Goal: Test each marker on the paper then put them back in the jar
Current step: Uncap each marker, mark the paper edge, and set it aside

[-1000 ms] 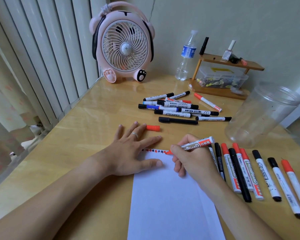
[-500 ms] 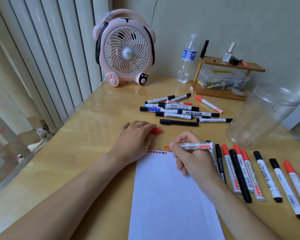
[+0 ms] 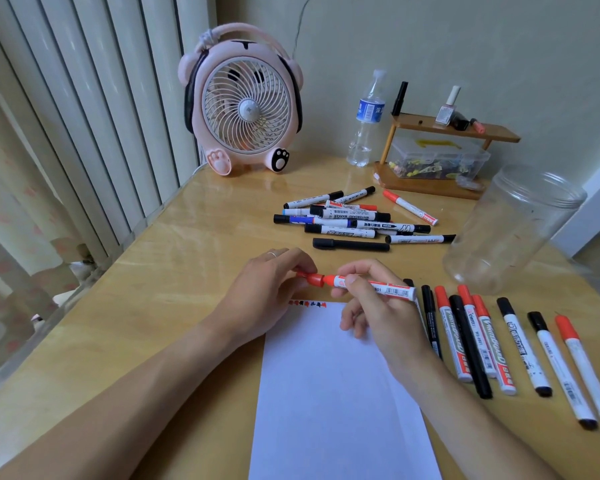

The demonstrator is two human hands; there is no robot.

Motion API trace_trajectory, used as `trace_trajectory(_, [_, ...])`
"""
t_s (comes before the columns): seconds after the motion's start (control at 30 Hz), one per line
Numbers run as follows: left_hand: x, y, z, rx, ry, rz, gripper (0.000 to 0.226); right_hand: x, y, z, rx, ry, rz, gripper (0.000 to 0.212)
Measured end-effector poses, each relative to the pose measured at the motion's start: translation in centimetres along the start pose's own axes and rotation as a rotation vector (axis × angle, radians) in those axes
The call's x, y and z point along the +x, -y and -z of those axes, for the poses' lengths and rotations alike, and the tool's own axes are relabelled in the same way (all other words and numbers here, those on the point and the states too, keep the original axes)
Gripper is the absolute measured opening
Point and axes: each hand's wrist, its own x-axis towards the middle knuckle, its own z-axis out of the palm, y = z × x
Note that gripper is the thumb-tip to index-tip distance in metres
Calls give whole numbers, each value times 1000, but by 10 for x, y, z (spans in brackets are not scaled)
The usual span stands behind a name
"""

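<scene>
left hand (image 3: 264,292) pinching the red cap (image 3: 313,278) at the tip of the marker (image 3: 378,287) gripped in the right hand (image 3: 374,306), both above the paper (image 3: 333,393): recapping step, then a drop into the jar (image 3: 510,230) beyond the right hand.
</scene>
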Motion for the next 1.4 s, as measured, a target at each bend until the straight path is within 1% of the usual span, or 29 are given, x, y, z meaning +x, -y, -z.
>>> trace_trajectory(0.03, [0, -2, 0, -25, 15, -24, 20, 0, 0, 0, 7, 9, -1, 8])
trace_trajectory(0.1, [-1, -7, 2, -68, 39, -70, 18, 0, 0, 1, 41, 34, -2, 21])
trace_trajectory(0.13, [-2, -8, 3, -83, 46, -89, 17, 0, 0, 2, 56, 37, 4, 22])
trace_trajectory(0.23, [-2, -7, 6, -117, 36, -116, 18, 1, 3, 7, 40, 43, 42, 13])
trace_trajectory(0.3, [-2, -2, 8, -109, 30, -114, 24, 2, 6, 10, 68, 70, 48, 4])
trace_trajectory(0.33, [-2, 0, 10, -78, 35, -121, 28, 1, 7, 11, 104, 95, 28, 7])
trace_trajectory(0.4, [-2, 4, 11, 3, 58, -160, 30, 0, 9, 12, 197, 148, -50, 34])
trace_trajectory(0.43, [-2, 5, 12, 35, 70, -176, 27, 1, 10, 13, 226, 167, -91, 43])
trace_trajectory(0.47, [-2, 6, 13, 59, 81, -188, 25, 1, 12, 15, 222, 178, -116, 42])
trace_trajectory(0.53, [0, 10, 16, 94, 102, -206, 22, 3, 13, 23, 117, 213, -117, 26])
trace_trajectory(0.57, [1, 11, 17, 115, 119, -216, 22, 4, 12, 27, 43, 233, -102, 23])
trace_trajectory(0.6, [1, 12, 18, 133, 143, -225, 23, 4, 11, 29, -52, 239, -69, 22])
trace_trajectory(0.7, [-1, 9, 16, 101, 238, -229, 33, 2, 6, 27, -410, 202, 125, 14])
trace_trajectory(0.77, [-4, 6, 11, 67, 273, -204, 37, 0, 5, 22, -521, 187, 215, 14])
trace_trajectory(0.9, [-6, 4, 4, 92, 267, -182, 39, 0, 4, 22, -573, 137, 265, 13])
trace_trajectory(1.1, [-3, 1, -1, 96, 179, -194, 28, -1, 1, 21, -496, 128, 205, 12])
trace_trajectory(1.23, [-2, -1, -1, 75, 166, -203, 32, -1, 4, 19, -415, 148, 185, 14])
trace_trajectory(1.33, [-2, -1, 1, 95, 161, -229, 31, -1, 8, 19, -430, 152, 158, 15])
trace_trajectory(1.4, [-1, 0, 3, 108, 162, -259, 32, 0, 13, 19, -490, 158, 137, 15])
